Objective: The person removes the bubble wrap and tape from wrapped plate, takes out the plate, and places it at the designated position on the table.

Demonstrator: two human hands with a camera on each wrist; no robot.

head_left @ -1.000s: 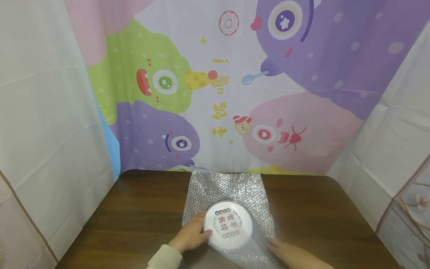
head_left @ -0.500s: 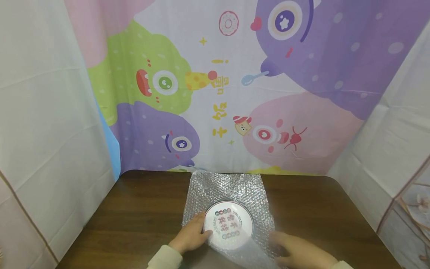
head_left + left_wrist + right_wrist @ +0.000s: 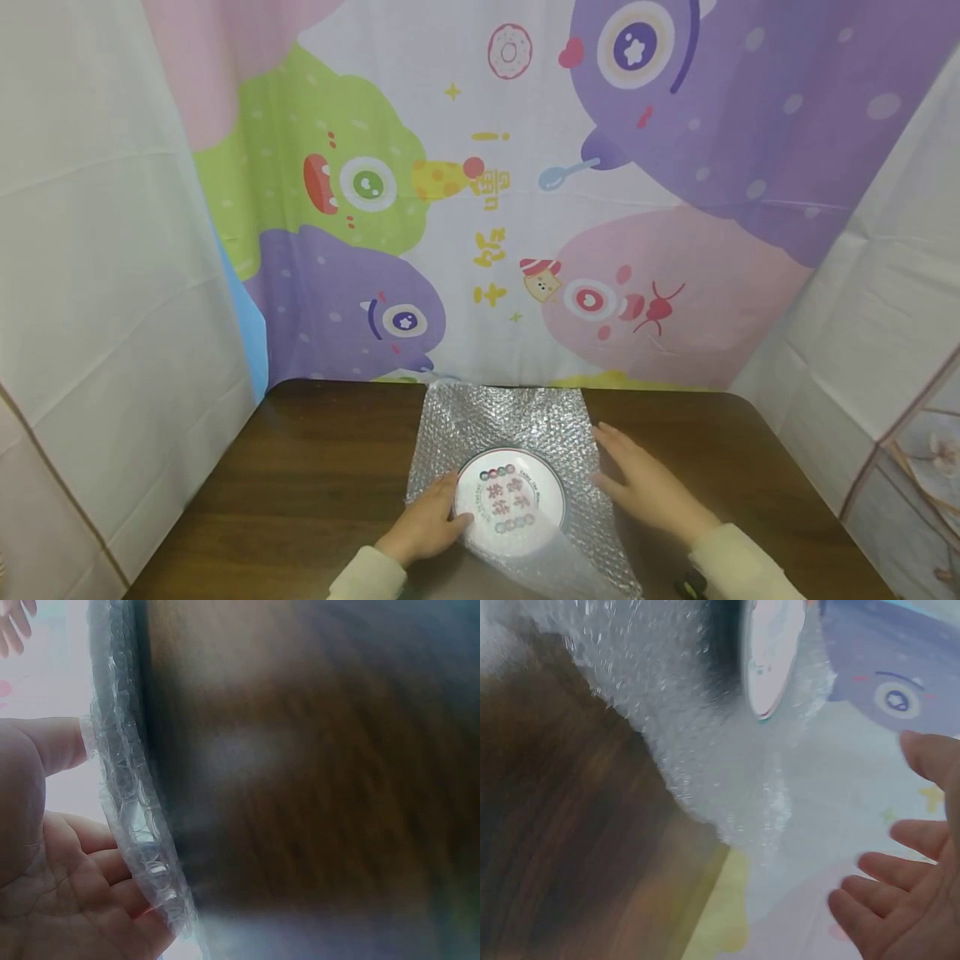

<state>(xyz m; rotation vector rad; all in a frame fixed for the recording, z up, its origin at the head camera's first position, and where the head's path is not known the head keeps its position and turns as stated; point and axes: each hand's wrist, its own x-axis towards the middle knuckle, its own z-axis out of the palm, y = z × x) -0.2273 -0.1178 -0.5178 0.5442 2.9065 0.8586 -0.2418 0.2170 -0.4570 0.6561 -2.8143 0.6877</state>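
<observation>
A white round plate [image 3: 504, 496] with red lettering and a dark rim lies on a sheet of bubble wrap [image 3: 487, 414]. A near flap of the wrap is folded over the plate's lower part. My left hand [image 3: 427, 523] rests at the plate's left edge, its thumb on the folded flap. In the left wrist view, thumb and fingers touch the wrap's edge, fingers fairly straight. Just beyond the sheet's right edge is my right hand [image 3: 652, 487], fingers extended and spread. The right wrist view shows that hand [image 3: 907, 877] apart from the plate and holding nothing.
The brown wooden table [image 3: 315, 467] extends on both sides of the sheet. A small dark green object [image 3: 691, 585], mostly hidden, lies beside the right sleeve. A cartoon-printed curtain [image 3: 487, 208] hangs behind the table, with pale cloth [image 3: 97, 250] at the sides.
My right hand has moved from the sheet's near right corner forward along its right side, uncovering the small dark green object. The left hand and the plate have stayed put.
</observation>
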